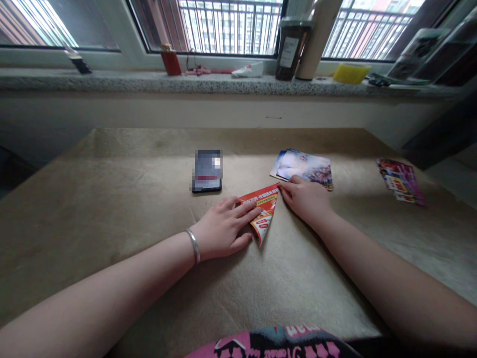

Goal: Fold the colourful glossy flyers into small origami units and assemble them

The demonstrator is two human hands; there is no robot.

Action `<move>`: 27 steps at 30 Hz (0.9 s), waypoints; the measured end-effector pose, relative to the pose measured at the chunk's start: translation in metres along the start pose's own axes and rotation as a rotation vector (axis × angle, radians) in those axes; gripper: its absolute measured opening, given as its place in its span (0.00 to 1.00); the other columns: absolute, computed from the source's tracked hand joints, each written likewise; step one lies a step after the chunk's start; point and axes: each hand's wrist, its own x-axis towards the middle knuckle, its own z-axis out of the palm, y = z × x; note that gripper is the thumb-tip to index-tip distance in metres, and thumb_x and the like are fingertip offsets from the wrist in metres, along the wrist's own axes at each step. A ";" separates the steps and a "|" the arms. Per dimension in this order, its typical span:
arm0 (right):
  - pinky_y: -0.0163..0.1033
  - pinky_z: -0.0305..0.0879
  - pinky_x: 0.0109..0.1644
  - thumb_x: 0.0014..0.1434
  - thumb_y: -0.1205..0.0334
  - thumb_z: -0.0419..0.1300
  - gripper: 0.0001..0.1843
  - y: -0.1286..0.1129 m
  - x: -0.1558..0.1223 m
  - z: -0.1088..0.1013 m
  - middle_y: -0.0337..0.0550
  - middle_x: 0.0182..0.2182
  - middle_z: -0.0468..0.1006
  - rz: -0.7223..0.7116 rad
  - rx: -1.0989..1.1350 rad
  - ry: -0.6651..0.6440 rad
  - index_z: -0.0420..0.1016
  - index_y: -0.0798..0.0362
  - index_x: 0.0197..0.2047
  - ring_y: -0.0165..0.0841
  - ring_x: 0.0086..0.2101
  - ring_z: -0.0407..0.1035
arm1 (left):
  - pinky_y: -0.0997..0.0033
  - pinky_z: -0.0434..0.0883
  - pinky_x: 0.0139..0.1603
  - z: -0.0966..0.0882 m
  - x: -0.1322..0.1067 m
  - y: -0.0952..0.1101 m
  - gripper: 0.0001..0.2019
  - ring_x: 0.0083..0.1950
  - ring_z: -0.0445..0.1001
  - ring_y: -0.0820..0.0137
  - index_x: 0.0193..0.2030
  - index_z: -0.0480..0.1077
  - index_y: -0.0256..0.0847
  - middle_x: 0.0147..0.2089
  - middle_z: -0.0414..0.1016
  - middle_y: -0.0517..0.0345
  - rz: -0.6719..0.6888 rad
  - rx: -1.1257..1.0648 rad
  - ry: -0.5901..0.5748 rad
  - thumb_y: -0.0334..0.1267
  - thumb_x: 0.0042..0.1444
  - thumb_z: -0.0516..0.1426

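A red printed paper [265, 201], folded into a triangle, lies on the table in front of me, its near corner curling up a little. My left hand [227, 226] rests flat over its left part, fingers stretched out and slightly apart, a silver bangle on the wrist. At the paper's far right corner, my right hand [303, 196] pinches the tip between thumb and fingers. Just beyond that hand sits a small stack of glossy pale blue and pink printed sheets [305, 166].
A phone [207, 171] lies beyond my left hand. Colourful cards [400, 181] are fanned out at the right of the tan table [130, 199]. Along the granite windowsill [130, 84] stand a dark lidded jar [292, 49], a red container [171, 60] and a yellow item [351, 73].
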 end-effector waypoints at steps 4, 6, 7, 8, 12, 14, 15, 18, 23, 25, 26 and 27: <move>0.37 0.43 0.27 0.65 0.54 0.47 0.18 0.001 0.001 0.001 0.41 0.38 0.78 0.008 -0.005 -0.003 0.78 0.44 0.45 0.33 0.29 0.70 | 0.54 0.57 0.62 0.001 -0.001 0.000 0.28 0.59 0.59 0.57 0.66 0.54 0.47 0.66 0.58 0.59 0.005 -0.002 0.004 0.48 0.60 0.49; 0.38 0.45 0.28 0.65 0.55 0.46 0.19 0.001 0.002 0.002 0.42 0.38 0.78 0.017 -0.006 0.000 0.78 0.46 0.45 0.33 0.30 0.70 | 0.54 0.57 0.62 0.001 -0.002 0.000 0.28 0.59 0.59 0.57 0.66 0.54 0.47 0.66 0.58 0.59 0.008 -0.003 0.008 0.48 0.60 0.49; 0.38 0.46 0.29 0.65 0.56 0.46 0.19 0.001 0.002 0.002 0.43 0.38 0.78 0.017 -0.006 0.008 0.78 0.46 0.45 0.34 0.31 0.70 | 0.54 0.57 0.62 0.000 -0.002 0.000 0.28 0.59 0.59 0.57 0.66 0.54 0.46 0.66 0.58 0.59 0.008 -0.002 0.011 0.48 0.60 0.49; 0.39 0.47 0.30 0.64 0.57 0.47 0.19 0.001 0.003 0.003 0.43 0.38 0.78 0.012 -0.005 0.017 0.78 0.47 0.45 0.35 0.32 0.71 | 0.54 0.57 0.61 0.000 -0.002 0.000 0.28 0.59 0.59 0.57 0.66 0.53 0.46 0.66 0.58 0.59 0.008 -0.002 0.012 0.48 0.60 0.49; 0.40 0.50 0.34 0.63 0.59 0.48 0.18 0.000 0.003 0.002 0.44 0.36 0.78 -0.006 0.009 0.040 0.78 0.48 0.47 0.36 0.33 0.71 | 0.54 0.57 0.61 -0.001 -0.003 -0.001 0.27 0.59 0.58 0.57 0.66 0.54 0.46 0.66 0.58 0.58 0.003 0.005 0.007 0.48 0.60 0.48; 0.40 0.50 0.34 0.62 0.59 0.49 0.18 -0.001 0.003 -0.001 0.44 0.35 0.78 -0.025 0.006 0.041 0.78 0.48 0.47 0.36 0.33 0.70 | 0.54 0.57 0.61 -0.001 -0.003 -0.001 0.27 0.59 0.59 0.57 0.66 0.54 0.46 0.66 0.58 0.57 0.005 0.010 0.007 0.48 0.60 0.48; 0.40 0.50 0.34 0.61 0.59 0.49 0.18 -0.001 0.002 -0.002 0.44 0.35 0.78 -0.042 0.004 0.037 0.78 0.48 0.47 0.36 0.32 0.70 | 0.54 0.57 0.61 -0.001 -0.003 -0.002 0.27 0.59 0.59 0.57 0.66 0.54 0.46 0.66 0.58 0.57 0.006 0.012 0.008 0.48 0.60 0.48; 0.39 0.50 0.31 0.61 0.59 0.49 0.17 -0.002 -0.001 -0.006 0.44 0.34 0.77 -0.114 0.019 0.013 0.79 0.49 0.44 0.35 0.30 0.70 | 0.54 0.57 0.62 -0.001 -0.003 -0.002 0.28 0.59 0.58 0.57 0.66 0.54 0.45 0.66 0.58 0.57 0.003 0.014 0.002 0.48 0.60 0.48; 0.38 0.54 0.32 0.59 0.60 0.51 0.16 0.001 -0.007 -0.005 0.43 0.33 0.77 -0.317 0.150 0.035 0.80 0.50 0.38 0.33 0.30 0.69 | 0.54 0.57 0.62 0.000 -0.001 -0.002 0.28 0.59 0.59 0.57 0.66 0.54 0.45 0.67 0.57 0.57 -0.002 0.013 -0.015 0.49 0.60 0.48; 0.37 0.55 0.32 0.58 0.62 0.52 0.14 0.003 -0.009 -0.005 0.42 0.32 0.78 -0.404 0.221 0.042 0.80 0.50 0.37 0.31 0.30 0.69 | 0.54 0.56 0.62 0.001 -0.001 -0.002 0.28 0.59 0.58 0.57 0.66 0.54 0.44 0.67 0.57 0.57 -0.005 0.016 -0.021 0.49 0.60 0.48; 0.37 0.55 0.32 0.57 0.63 0.52 0.14 0.003 -0.010 -0.005 0.42 0.32 0.78 -0.443 0.248 0.044 0.80 0.51 0.37 0.31 0.30 0.69 | 0.54 0.56 0.62 0.001 0.000 -0.003 0.28 0.59 0.58 0.57 0.66 0.54 0.44 0.67 0.57 0.57 -0.005 0.017 -0.023 0.49 0.60 0.48; 0.36 0.55 0.32 0.56 0.64 0.52 0.14 0.004 -0.011 -0.006 0.42 0.31 0.78 -0.475 0.267 0.048 0.80 0.51 0.36 0.30 0.29 0.69 | 0.54 0.56 0.62 0.001 0.000 -0.003 0.28 0.59 0.58 0.57 0.66 0.54 0.44 0.67 0.57 0.57 -0.005 0.018 -0.024 0.49 0.61 0.48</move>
